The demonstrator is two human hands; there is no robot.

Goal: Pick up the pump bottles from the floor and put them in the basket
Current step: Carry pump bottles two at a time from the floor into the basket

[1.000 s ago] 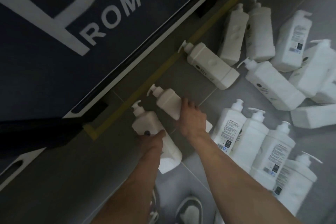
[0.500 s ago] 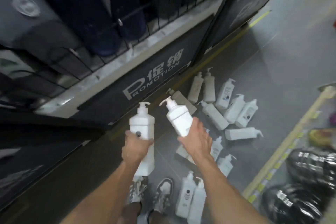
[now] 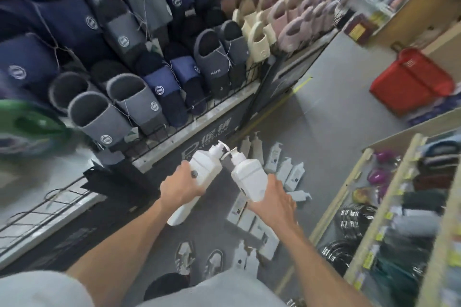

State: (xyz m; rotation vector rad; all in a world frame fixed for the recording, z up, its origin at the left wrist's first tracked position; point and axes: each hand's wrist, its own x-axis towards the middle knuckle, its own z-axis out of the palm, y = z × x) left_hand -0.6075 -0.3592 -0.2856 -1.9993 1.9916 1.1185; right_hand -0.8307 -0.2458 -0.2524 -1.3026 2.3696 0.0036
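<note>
My left hand grips a white pump bottle around its middle, pump end tilted up and to the right. My right hand grips a second white pump bottle near its base, pump pointing up-left. The two pump heads almost touch. Both bottles are held in the air above the grey floor. Several more white pump bottles lie scattered on the floor below and beyond my hands. A red basket stands on the floor at the far right, well away from both hands.
A wire rack of slippers fills the left and top. A wooden shelf unit with goods runs along the right. My shoes stand on the floor beside several bottles. A strip of grey floor leads toward the basket.
Both hands have lifted their bottles off the floor and raised them. My view has risen from the floor, so the slipper rack and the red basket have come into sight.
</note>
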